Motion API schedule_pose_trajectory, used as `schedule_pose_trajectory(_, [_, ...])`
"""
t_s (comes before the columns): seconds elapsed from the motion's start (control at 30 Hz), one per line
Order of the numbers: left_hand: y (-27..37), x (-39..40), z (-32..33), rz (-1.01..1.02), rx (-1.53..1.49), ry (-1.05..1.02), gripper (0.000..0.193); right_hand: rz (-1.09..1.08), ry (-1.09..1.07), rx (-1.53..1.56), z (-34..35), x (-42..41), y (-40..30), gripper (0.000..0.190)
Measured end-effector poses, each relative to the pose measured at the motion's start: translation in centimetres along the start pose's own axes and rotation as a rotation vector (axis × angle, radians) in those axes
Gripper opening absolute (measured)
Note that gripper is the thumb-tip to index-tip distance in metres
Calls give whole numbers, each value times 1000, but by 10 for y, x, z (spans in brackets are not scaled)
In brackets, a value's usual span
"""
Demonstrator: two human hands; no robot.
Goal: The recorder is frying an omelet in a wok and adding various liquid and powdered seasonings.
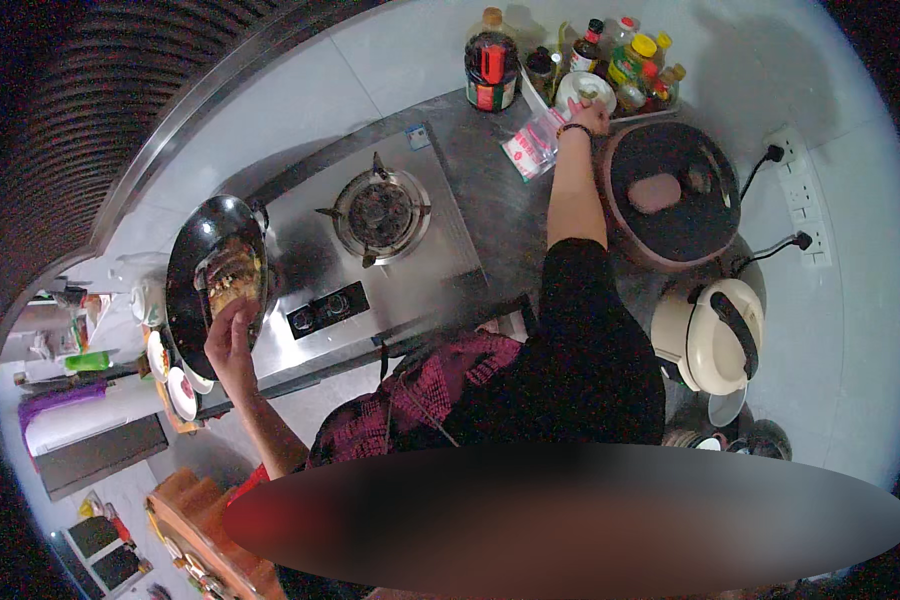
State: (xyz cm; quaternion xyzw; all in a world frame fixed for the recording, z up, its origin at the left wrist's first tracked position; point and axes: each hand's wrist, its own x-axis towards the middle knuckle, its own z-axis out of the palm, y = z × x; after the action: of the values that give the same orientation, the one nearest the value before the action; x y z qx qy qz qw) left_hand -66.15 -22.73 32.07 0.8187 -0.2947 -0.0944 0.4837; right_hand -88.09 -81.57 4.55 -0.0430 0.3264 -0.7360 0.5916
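My left hand (234, 337) is over the near side of a black wok (187, 300), its fingers bunched at a browned piece of food (232, 274) with pale chopped bits on it. Whether it pinches anything cannot be told. My right hand (591, 116), with a dark beaded bracelet at the wrist, reaches to a small white bowl (576, 84) by the condiment bottles. Its fingertips are at the bowl's near edge, and any item in them is too small to make out. A red-and-white plastic packet (531, 150) lies beside this hand, on the grey counter.
A bare gas burner (379, 214) sits right of the wok on the steel hob. Sauce bottles (634, 60) and a large dark bottle (490, 71) stand at the wall. A dark-topped appliance (675, 195) and a cream cooker (724, 337) are at right; small plates (182, 394) lie at left.
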Motion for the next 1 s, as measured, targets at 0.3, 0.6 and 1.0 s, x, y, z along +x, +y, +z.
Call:
schedule_pose_trajectory(0.3, [-6,-2,-1,11,-8,-12,23,54,-87,-23,-2,6,-1,10])
schedule_pose_trajectory(0.6, [0,-4,5,43,2,-10,24,-5,79,22,15,1,-9,16])
schedule_pose_trajectory(1.0, [-13,-14,14,-51,-200,53,23,58,-334,-235,83,-93,-82,23])
